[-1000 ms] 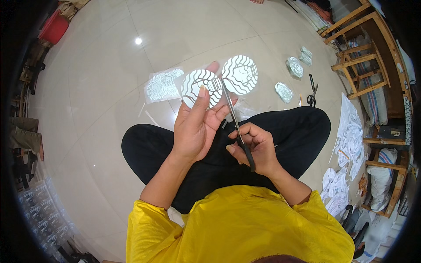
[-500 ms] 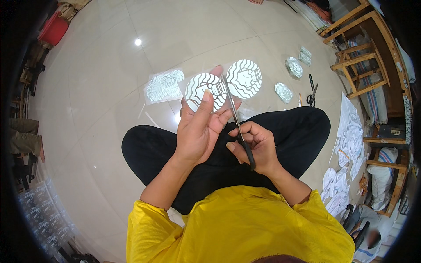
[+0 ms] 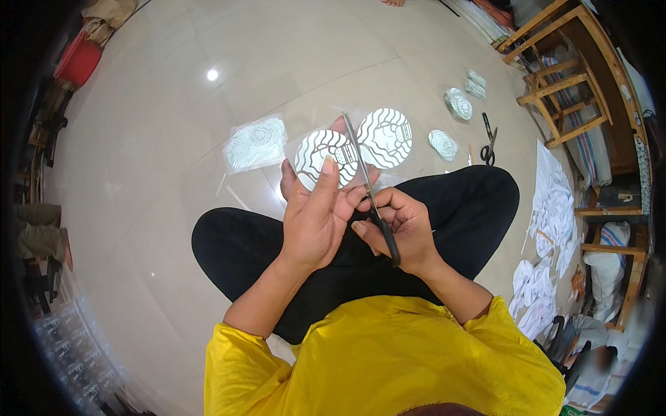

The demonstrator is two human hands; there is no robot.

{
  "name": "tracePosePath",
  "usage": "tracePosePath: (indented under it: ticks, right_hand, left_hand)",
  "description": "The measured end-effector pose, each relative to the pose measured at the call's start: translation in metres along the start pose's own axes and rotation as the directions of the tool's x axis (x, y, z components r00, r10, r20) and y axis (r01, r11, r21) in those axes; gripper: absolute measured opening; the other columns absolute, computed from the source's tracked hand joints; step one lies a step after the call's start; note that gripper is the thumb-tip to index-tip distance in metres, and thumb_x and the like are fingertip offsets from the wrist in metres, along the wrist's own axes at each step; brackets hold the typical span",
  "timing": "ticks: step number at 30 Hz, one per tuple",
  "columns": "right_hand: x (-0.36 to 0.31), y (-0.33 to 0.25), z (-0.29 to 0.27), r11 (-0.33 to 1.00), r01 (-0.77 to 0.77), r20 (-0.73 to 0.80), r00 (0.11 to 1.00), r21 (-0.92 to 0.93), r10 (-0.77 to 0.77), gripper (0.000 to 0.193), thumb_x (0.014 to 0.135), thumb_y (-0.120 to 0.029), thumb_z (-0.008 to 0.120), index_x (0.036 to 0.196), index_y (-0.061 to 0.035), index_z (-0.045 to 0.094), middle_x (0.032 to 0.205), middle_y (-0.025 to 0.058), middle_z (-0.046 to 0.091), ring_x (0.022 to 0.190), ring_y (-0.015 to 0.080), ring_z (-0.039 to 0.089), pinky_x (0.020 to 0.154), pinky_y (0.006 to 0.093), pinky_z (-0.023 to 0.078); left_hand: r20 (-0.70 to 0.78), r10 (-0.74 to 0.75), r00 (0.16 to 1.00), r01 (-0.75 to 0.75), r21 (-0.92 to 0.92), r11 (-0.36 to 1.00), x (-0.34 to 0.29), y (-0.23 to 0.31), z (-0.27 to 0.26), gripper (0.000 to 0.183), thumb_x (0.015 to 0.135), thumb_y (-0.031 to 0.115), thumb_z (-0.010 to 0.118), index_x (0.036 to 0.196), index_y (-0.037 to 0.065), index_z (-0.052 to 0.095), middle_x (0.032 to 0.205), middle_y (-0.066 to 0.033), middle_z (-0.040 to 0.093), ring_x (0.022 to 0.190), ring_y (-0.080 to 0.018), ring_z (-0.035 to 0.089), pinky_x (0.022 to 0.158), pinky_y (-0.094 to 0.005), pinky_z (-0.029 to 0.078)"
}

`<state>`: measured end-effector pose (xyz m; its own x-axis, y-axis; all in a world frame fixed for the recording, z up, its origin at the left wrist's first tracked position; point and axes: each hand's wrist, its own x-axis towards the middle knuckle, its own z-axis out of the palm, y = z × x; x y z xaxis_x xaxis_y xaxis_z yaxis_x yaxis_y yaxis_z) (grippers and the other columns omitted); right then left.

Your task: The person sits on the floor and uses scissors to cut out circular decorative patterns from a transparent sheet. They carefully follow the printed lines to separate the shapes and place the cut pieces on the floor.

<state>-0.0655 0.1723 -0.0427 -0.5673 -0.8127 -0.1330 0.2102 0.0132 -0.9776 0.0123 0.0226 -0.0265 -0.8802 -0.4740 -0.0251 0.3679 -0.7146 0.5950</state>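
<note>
My left hand (image 3: 316, 215) holds up a clear plastic sheet bearing two round silver-and-black wavy stickers, the left sticker (image 3: 326, 159) under my thumb and the right sticker (image 3: 385, 137) beyond it. My right hand (image 3: 402, 232) grips black-handled scissors (image 3: 368, 187), whose blades run up between the two stickers, reaching the sheet's far edge. I sit cross-legged on the floor in black trousers and a yellow shirt.
Another sticker sheet (image 3: 255, 143) lies on the pale tiled floor (image 3: 159, 125) at left. Cut stickers (image 3: 442, 145) and spare scissors (image 3: 489, 142) lie at right. White paper scraps (image 3: 551, 222) and wooden furniture (image 3: 565, 104) stand further right. A red container (image 3: 78, 59) sits far left.
The scissor blades have advanced further between the two stickers. Both hands and the sheet have drifted slightly lower and closer to me.
</note>
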Motion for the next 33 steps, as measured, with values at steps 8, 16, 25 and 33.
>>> tracePosePath:
  ticks: [8,16,25,33]
  right_hand:
    - [0.002,0.005,-0.003,0.997,0.005,0.007,1.000,-0.075,-0.004,0.024,0.093,-0.001,0.079,0.111,-0.0014,0.064,0.068,-0.0019,0.065,0.058,0.0004,0.055,0.053,0.0176,0.037]
    - [-0.007,0.004,-0.003,0.986,0.064,0.014,0.998,-0.155,-0.062,0.029,0.091,0.005,0.078,0.114,-0.0001,0.062,0.074,0.0020,0.067,0.057,0.0042,0.060,0.052,0.0201,0.044]
    - [0.022,-0.016,-0.011,0.958,0.279,-0.346,0.894,-0.068,-0.284,0.039,0.092,0.002,0.077,0.126,0.0040,0.058,0.097,0.0091,0.075,0.087,0.0059,0.068,0.075,0.0193,0.053]
    - [0.014,-0.022,-0.047,0.955,0.296,-0.298,0.910,-0.019,-0.288,0.039,0.091,0.002,0.077,0.126,0.0038,0.058,0.092,0.0092,0.074,0.079,0.0070,0.068,0.071,0.0211,0.054]
  left_hand:
    - [-0.091,0.049,0.995,-0.049,0.004,0.999,0.000,-0.007,0.006,0.056,0.115,0.022,0.040,0.164,0.001,0.022,0.164,-0.0151,0.037,0.145,-0.0303,0.049,0.118,-0.0455,0.046]
    - [-0.158,0.046,0.986,-0.059,-0.081,0.995,0.011,-0.006,-0.013,0.051,0.115,0.021,0.042,0.161,0.004,0.031,0.156,-0.0121,0.047,0.137,-0.0246,0.053,0.113,-0.0402,0.045]
    - [-0.089,-0.037,0.995,0.045,0.086,0.995,0.005,-0.032,0.003,0.051,0.116,0.023,0.041,0.161,0.001,0.030,0.158,-0.0093,0.043,0.143,-0.0236,0.047,0.120,-0.0403,0.036]
    - [0.069,-0.236,0.969,0.115,0.718,0.686,0.003,-0.049,-0.012,0.045,0.115,0.030,0.045,0.151,0.003,0.048,0.137,-0.0044,0.060,0.124,-0.0146,0.056,0.108,-0.0339,0.042]
